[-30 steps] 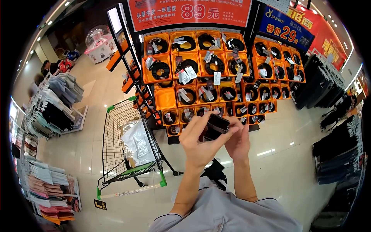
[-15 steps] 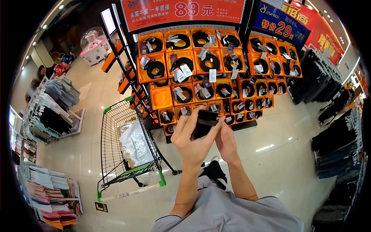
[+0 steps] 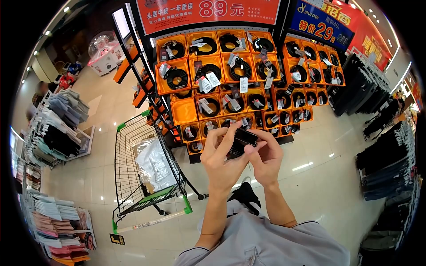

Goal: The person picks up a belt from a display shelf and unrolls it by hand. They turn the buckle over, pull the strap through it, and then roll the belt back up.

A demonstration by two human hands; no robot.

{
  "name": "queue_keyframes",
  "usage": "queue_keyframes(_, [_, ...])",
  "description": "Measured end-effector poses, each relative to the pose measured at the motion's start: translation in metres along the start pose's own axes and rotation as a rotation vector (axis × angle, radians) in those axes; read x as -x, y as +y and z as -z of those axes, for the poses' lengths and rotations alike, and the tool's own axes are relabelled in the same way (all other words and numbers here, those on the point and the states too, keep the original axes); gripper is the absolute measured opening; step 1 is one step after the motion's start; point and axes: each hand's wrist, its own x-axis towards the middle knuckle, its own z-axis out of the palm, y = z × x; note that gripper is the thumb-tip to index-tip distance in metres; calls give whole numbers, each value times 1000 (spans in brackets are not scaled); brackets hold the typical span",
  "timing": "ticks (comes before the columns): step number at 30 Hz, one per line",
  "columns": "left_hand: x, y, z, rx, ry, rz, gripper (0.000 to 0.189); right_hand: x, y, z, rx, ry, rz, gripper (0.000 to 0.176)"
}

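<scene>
My left hand (image 3: 220, 156) is closed around a rolled black belt (image 3: 246, 137), its thumb and fingers on either side. The belt's shiny rectangular buckle faces up toward me. My right hand (image 3: 267, 160) grips the right end of the buckle between thumb and bent fingers. Part of the belt is hidden behind my left hand. Just beyond my hands rises a display of coiled black belts (image 3: 240, 68) in orange boxes, many with white tags. One orange box (image 3: 185, 111) on its left side holds no belt.
A wire shopping cart (image 3: 171, 193) with green corners stands at my left, holding a silvery plastic package (image 3: 155, 164). Clothes racks (image 3: 60, 119) line the left side, and dark trousers (image 3: 386, 162) hang at the right. Price signs (image 3: 208, 13) top the display.
My right hand has moved from resting beside the belt to gripping the buckle's right end with bent fingers. The belt has shifted slightly right and tilted.
</scene>
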Motion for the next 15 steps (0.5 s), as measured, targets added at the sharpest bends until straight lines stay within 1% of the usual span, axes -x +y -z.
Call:
queue_keyframes(4, [0,-1,1,-40,-11,24,56,-3,-8,0,86,7,15,32])
queue_keyframes(6, [-1,-1,0,-33,-16,37,59,-10,-14,-3,116,70,-7,31])
queue_keyframes(8, [0,1,-2,-26,-26,52,62,-15,-12,-1,121,88,-20,30])
queue_keyframes(10, [0,3,-4,-5,-8,110,68,-21,-12,-2,45,194,-73,31])
queue_keyframes(11, [-1,4,-5,9,7,84,69,-24,-13,-2,69,224,-57,30])
queue_keyframes(12, [-1,5,-5,13,0,84,69,-27,-17,-3,71,231,-57,30])
queue_keyframes(14, [-1,7,-7,130,70,68,66,-34,-24,-2,104,284,-52,29])
queue_keyframes(15, [1,6,-8,130,79,52,60,-35,-21,3,129,307,-79,29])
